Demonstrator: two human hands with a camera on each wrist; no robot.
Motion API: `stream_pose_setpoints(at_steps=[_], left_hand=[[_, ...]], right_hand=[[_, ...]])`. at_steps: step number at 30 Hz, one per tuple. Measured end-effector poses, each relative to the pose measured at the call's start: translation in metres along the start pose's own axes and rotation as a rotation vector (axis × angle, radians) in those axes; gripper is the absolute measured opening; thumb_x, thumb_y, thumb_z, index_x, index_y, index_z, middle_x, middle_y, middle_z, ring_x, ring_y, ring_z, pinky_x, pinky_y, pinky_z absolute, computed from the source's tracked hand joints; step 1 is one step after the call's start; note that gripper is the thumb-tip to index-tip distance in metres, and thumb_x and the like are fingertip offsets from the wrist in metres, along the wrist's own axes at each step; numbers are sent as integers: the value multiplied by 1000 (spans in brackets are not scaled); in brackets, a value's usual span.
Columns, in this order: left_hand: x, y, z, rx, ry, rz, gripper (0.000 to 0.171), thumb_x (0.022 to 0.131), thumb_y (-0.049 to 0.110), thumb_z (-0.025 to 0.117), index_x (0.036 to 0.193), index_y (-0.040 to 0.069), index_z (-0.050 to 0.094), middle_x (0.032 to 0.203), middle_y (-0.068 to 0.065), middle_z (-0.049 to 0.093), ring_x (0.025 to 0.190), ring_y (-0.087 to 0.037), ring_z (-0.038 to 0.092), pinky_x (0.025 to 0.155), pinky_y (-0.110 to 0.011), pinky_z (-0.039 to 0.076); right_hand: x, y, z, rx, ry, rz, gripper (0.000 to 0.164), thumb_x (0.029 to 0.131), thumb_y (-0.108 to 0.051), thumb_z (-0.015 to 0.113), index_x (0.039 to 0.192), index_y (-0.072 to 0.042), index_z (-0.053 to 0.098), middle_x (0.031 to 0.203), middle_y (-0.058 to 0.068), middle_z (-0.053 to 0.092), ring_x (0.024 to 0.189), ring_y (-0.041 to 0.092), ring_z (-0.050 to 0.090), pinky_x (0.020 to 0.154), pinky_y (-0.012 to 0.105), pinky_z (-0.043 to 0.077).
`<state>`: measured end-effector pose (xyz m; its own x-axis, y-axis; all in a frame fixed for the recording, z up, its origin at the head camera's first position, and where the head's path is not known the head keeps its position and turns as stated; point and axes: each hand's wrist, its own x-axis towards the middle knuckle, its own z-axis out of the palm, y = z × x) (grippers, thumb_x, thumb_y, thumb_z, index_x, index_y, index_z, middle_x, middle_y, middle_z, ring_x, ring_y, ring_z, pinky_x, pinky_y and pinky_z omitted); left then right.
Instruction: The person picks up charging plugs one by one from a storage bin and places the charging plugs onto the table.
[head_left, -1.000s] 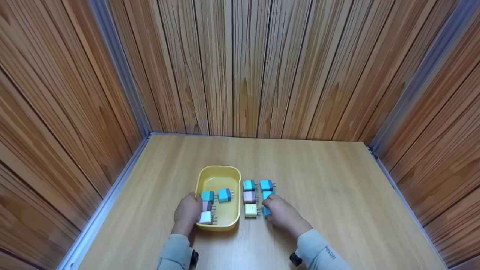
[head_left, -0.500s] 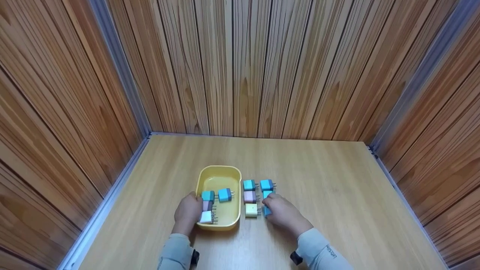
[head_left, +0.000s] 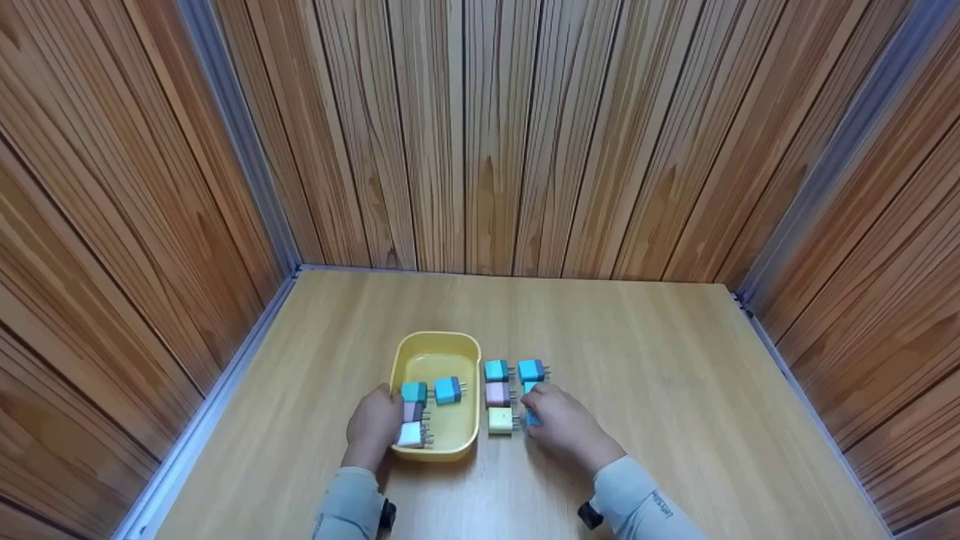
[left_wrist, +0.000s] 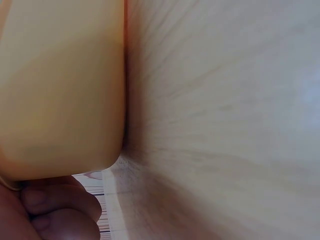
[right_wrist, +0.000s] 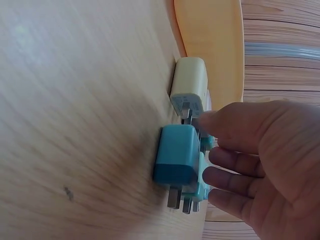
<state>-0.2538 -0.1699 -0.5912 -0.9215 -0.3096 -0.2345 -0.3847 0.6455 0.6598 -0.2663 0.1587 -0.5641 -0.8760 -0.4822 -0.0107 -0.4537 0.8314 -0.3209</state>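
At the left side of a yellow plastic tray (head_left: pixel 474 442), my left hand (head_left: pixel 373 420) grips the rim; its curled fingers (left_wrist: pixel 60 207) show at the tray wall in the left wrist view. My right hand (head_left: pixel 566 427) is over the right column of plug chargers, its fingers bent. In the right wrist view, the thumb is beside the prongs of a pale yellow charger (right_wrist: pixel 189 85), and the fingertips overlap chargers behind the nearest blue charger (right_wrist: pixel 175 152). I cannot tell whether they pinch one. The hand partly covers two blue chargers in the head view.
Inside the tray are a teal charger (head_left: pixel 414 391), a purple one (head_left: pixel 412 412), a white one (head_left: pixel 409 434) and a blue one (head_left: pixel 447 390). Right of it stand a blue charger (head_left: pixel 495 370), a purple one (head_left: pixel 496 394) and another blue one (head_left: pixel 530 370). Wooden walls enclose the table (head_left: pixel 637 345).
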Motion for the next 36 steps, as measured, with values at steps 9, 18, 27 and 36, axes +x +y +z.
stream_pose_setpoints(at_steps=[9, 18, 27, 36], left_hand=[[0, -1, 1, -39, -23, -33, 35, 108, 32, 40, 120, 7, 61, 95, -7, 63, 84, -22, 60, 73, -37, 48], [1, 1, 1, -31, -23, -19, 35, 108, 31, 40, 122, 6, 61, 95, -7, 63, 84, -22, 60, 75, -37, 49], [1, 2, 1, -25, -14, -27, 31, 107, 30, 42, 116, 7, 62, 93, -7, 62, 83, -22, 59, 73, -36, 47], [2, 1, 1, -41, -25, -63, 38, 108, 30, 41, 129, 4, 59, 102, -9, 63, 90, -24, 60, 80, -39, 50]], right_hand=[[4, -12, -1, 86, 27, -16, 44, 94, -27, 75, 135, -12, 65, 119, 1, 60, 100, 15, 55, 90, 38, 53], [7, -30, -3, 126, 39, 10, 52, 97, -35, 71, 143, -16, 58, 140, 2, 56, 129, 21, 55, 107, 45, 48], [14, -47, -1, 123, 101, -98, 49, 94, -27, 74, 139, -13, 62, 135, 1, 58, 123, 18, 59, 101, 39, 52], [23, -73, 6, 119, 69, -91, 51, 94, -34, 74, 140, -16, 62, 138, 0, 58, 124, 18, 56, 105, 41, 49]])
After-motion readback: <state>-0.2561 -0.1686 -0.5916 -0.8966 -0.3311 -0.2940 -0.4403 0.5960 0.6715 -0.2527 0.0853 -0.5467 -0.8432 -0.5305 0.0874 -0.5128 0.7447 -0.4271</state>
